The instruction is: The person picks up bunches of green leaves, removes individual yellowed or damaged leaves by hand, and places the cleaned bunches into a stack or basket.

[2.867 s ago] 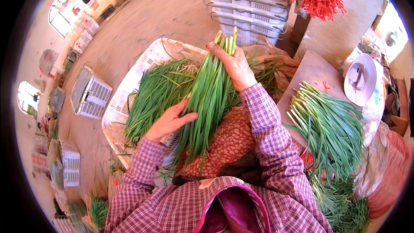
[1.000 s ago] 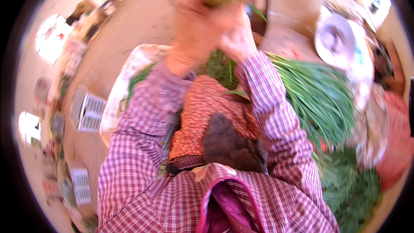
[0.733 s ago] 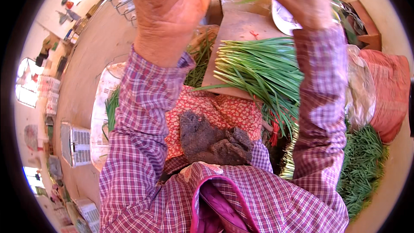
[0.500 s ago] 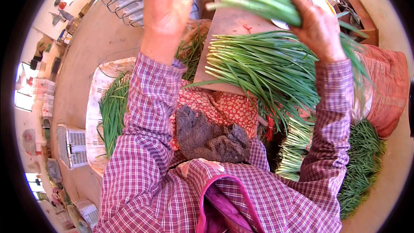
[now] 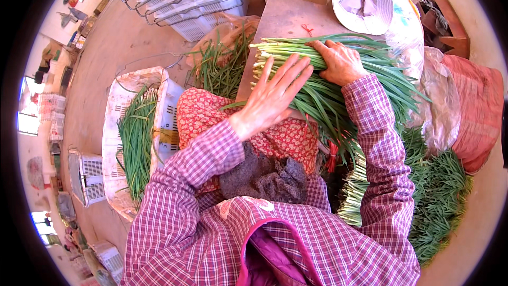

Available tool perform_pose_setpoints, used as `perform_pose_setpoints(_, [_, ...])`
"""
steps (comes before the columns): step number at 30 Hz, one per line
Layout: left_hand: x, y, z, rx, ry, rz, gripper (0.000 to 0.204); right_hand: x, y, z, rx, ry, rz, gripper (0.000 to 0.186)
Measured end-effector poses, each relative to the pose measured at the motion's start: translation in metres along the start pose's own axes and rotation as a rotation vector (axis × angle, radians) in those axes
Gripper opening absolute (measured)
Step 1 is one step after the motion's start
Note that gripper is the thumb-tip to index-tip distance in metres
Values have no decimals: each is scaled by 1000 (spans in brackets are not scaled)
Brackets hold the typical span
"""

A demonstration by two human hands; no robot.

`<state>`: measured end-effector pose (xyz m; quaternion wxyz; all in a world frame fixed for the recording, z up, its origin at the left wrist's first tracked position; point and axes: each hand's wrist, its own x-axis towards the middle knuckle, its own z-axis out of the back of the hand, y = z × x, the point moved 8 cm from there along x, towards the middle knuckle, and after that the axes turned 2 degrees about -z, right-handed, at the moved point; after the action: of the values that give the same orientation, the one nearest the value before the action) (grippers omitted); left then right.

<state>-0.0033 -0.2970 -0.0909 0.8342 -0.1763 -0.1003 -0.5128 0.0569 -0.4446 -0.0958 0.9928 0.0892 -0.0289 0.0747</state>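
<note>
A pile of garlic chives (image 5: 389,66) lies across a brown board (image 5: 288,18), pale cut ends to the left and green leaves hanging off to the right. My right hand (image 5: 341,63) is on top of the pile, fingers and thumb bent around some of the stalks. Just left of it, my left hand (image 5: 275,92) is held flat with its fingers stretched out, near the pale ends and holding nothing. Whether its fingertips touch the stalks is hard to tell. A red tie (image 5: 307,29) lies on the board beyond the pile.
A white basket (image 5: 111,143) of chives stands at left, stacked white crates (image 5: 196,21) behind. Bundled chives (image 5: 439,201) lie at lower right, beside an orange sack (image 5: 471,106). A pale hat (image 5: 362,0) sits at the back. Red ties (image 5: 331,156) hang below the board.
My right hand has come down from above the board with a bunch of chives and laid it on the pile. My left hand has dropped from the top toward the pale ends.
</note>
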Motion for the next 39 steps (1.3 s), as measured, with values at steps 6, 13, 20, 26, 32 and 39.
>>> perform_pose_setpoints(6, [55, 34, -26, 77, 86, -59, 124, -7, -17, -4, -26, 115, -104, 69])
perform_pose_setpoints(13, [74, 70, -36, -115, 73, -16, 101, -48, 24, 37, 47, -334, 79, 93])
perform_pose_setpoints(20, [71, 69, -35, -115, 98, 21, 100, -68, -18, 4, -60, -351, -79, 111])
perform_pose_setpoints(26, [56, 157, 20, -557, -50, 280, 93, -61, -25, -2, -49, -319, -15, 112])
perform_pose_setpoints(32, [27, 209, -15, -1027, -253, 641, 95, -59, -25, -1, -52, -309, -12, 114])
perform_pose_setpoints(39, [58, 181, -22, -743, -62, 544, 88, -56, -24, -2, -6, -301, 9, 113])
